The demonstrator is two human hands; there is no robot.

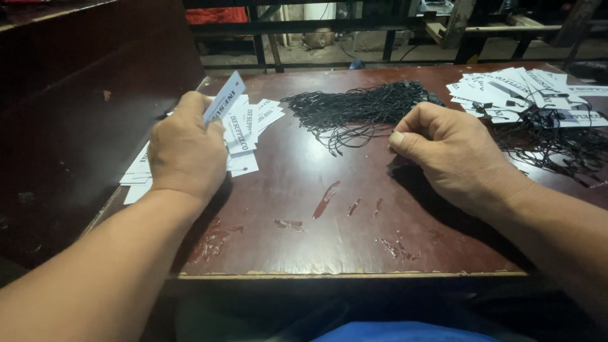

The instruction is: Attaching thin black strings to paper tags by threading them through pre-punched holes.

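My left hand [185, 149] holds up a white paper tag [225, 96] with black print, over a loose pile of the same tags [244, 133] at the table's left. My right hand [446, 152] rests at mid-table with thumb and forefinger pinched together at the edge of a heap of thin black strings [361, 107]; whether a string is between the fingers cannot be told.
The dark red table [304, 209] has a scratched, chipped top. At the far right lies a pile of white tags with black strings attached [532, 95], and more black strings [557, 149] spread below them. Dark wooden panel stands at the left. Metal railings run behind.
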